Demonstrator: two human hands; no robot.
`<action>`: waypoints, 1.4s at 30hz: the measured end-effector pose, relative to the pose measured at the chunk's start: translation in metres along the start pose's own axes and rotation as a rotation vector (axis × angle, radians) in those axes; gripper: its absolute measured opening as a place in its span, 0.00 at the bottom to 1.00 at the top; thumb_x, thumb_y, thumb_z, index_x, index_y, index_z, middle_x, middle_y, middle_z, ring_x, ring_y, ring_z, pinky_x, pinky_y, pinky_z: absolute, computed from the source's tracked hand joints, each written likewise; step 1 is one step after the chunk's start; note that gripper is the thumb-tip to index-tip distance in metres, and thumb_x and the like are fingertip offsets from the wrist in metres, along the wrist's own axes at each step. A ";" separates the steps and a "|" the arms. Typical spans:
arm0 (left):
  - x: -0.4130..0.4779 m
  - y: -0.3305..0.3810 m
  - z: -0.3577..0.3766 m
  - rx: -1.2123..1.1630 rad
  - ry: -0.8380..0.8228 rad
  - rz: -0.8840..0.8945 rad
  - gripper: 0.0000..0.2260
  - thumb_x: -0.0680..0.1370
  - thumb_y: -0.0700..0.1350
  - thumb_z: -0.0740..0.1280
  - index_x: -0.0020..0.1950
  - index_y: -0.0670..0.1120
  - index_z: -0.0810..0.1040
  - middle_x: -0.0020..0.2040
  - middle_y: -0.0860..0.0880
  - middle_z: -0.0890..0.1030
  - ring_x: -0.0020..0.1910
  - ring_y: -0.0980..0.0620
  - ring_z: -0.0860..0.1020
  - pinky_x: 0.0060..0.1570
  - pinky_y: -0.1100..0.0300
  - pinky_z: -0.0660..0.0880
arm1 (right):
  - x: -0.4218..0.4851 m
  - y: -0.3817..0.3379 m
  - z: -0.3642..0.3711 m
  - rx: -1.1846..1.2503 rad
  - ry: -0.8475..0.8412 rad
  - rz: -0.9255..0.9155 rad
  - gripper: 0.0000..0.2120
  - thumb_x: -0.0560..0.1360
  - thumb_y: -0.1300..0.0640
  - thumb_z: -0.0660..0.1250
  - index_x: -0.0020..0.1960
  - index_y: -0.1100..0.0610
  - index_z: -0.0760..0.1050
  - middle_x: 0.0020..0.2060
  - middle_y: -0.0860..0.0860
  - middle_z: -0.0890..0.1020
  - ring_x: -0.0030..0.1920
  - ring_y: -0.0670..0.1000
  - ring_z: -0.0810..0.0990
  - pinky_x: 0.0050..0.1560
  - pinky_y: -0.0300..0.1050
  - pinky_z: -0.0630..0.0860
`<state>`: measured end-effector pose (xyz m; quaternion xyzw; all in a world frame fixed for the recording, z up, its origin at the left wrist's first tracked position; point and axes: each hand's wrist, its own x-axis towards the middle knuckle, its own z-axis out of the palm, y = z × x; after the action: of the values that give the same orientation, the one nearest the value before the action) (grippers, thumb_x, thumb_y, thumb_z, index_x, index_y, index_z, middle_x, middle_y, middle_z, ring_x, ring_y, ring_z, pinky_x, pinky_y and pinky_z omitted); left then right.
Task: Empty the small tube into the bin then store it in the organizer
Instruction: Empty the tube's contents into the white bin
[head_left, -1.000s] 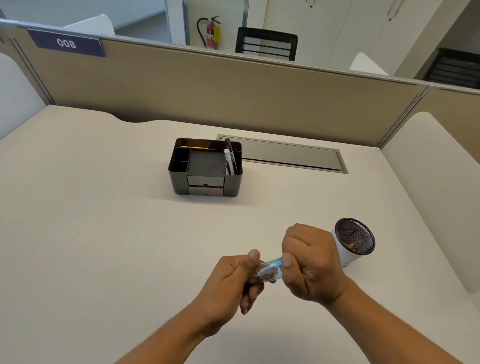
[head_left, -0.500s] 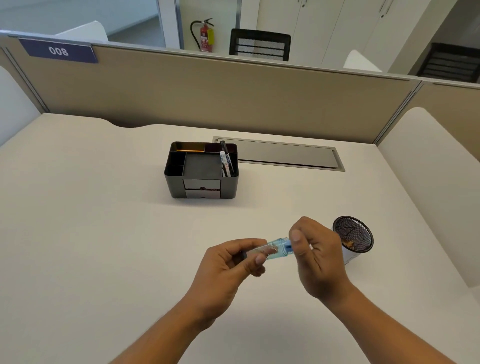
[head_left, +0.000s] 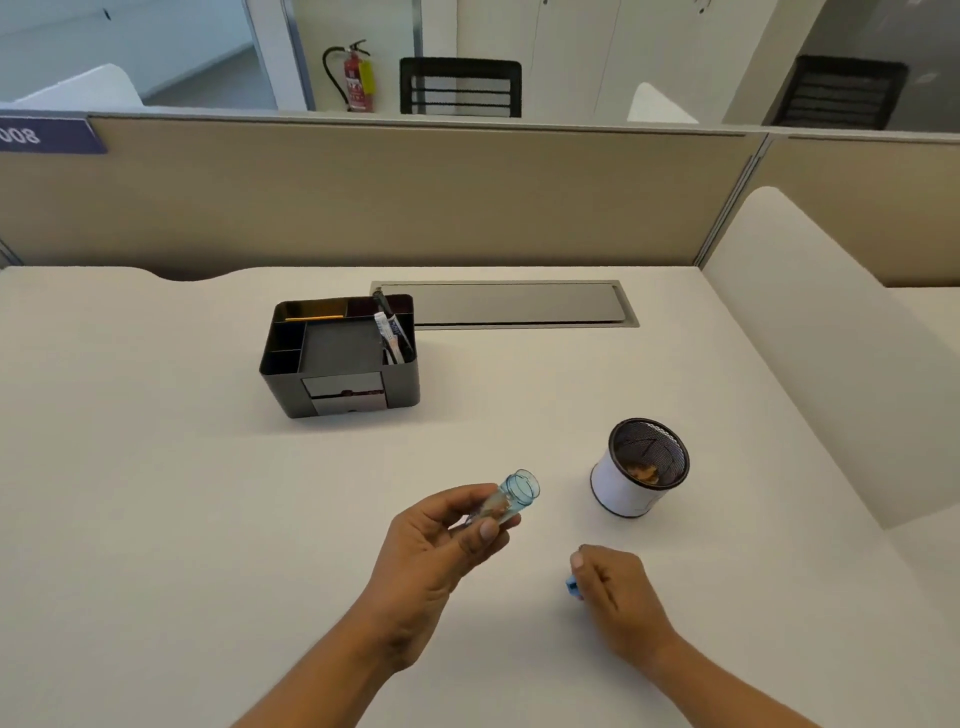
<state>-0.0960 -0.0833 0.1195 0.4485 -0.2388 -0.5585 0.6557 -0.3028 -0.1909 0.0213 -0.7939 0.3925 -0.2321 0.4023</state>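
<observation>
Tube (head_left: 508, 498), uncapped, pinched in left hand (head_left: 439, 540); right hand (head_left: 613, 587) closed on blue cap (head_left: 572, 585). Emptying step pending: tip mouth over bin (head_left: 640, 467), right of left hand.

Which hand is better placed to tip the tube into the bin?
Left. The left hand already holds the uncapped tube, mouth toward the bin. The right hand holds the cap.

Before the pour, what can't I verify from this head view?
- Blue cap: mostly hidden by the right hand.
- Tube contents: the left hand covers the lower body.
- Bin fill: dark mesh hides all but some brown bits.
- Organizer drawers: closed.
</observation>
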 end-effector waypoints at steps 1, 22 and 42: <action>0.005 -0.004 0.005 0.006 -0.004 -0.012 0.17 0.69 0.43 0.76 0.57 0.43 0.83 0.57 0.42 0.85 0.57 0.41 0.82 0.53 0.58 0.79 | -0.002 0.005 -0.001 -0.044 -0.023 -0.051 0.20 0.79 0.44 0.53 0.31 0.49 0.68 0.27 0.43 0.74 0.30 0.44 0.75 0.32 0.42 0.69; 0.148 -0.019 0.123 1.206 -0.067 0.195 0.10 0.69 0.40 0.76 0.49 0.50 0.86 0.43 0.56 0.77 0.40 0.60 0.78 0.33 0.73 0.75 | 0.001 0.013 -0.006 -0.179 -0.214 -0.185 0.24 0.78 0.40 0.51 0.37 0.55 0.74 0.33 0.52 0.78 0.34 0.51 0.73 0.33 0.49 0.70; 0.072 -0.005 0.051 0.562 0.155 0.055 0.14 0.72 0.39 0.76 0.52 0.56 0.84 0.48 0.55 0.86 0.48 0.52 0.84 0.42 0.64 0.80 | 0.022 -0.026 -0.008 0.144 -0.244 0.255 0.08 0.71 0.46 0.76 0.47 0.43 0.78 0.43 0.41 0.82 0.38 0.50 0.82 0.40 0.35 0.81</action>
<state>-0.1213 -0.1675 0.1269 0.6471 -0.3454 -0.4165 0.5371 -0.2844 -0.2027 0.0483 -0.7290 0.4207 -0.1086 0.5290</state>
